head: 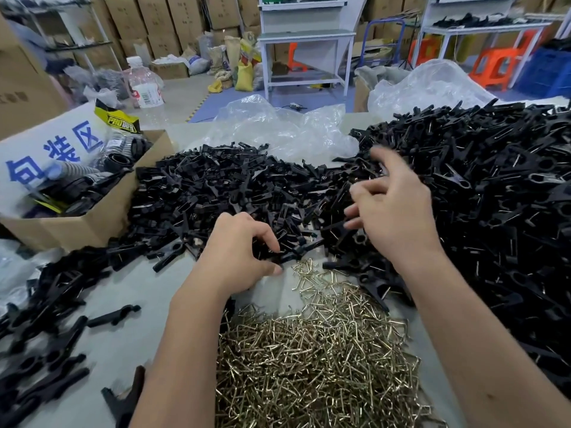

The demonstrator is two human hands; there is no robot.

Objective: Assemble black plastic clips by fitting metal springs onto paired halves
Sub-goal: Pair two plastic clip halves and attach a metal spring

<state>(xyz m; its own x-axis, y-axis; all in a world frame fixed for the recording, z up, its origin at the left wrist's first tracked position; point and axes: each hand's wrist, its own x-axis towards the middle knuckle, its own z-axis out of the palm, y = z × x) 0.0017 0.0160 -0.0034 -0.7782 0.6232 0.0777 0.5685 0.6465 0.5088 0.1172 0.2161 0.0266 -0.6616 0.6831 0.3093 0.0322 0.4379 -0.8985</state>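
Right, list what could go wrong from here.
1. The left hand pinches a black clip half right over the loose springs; a slip could drop it among them.
2. The right hand is blurred above the finished clips, so it might knock some into the unassembled halves.

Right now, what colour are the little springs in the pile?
The metal springs are shiny brassy gold, seen in the head view.

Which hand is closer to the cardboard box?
Left. The left hand is mid-table, right of the cardboard box; the right hand is farther right, over black clips.
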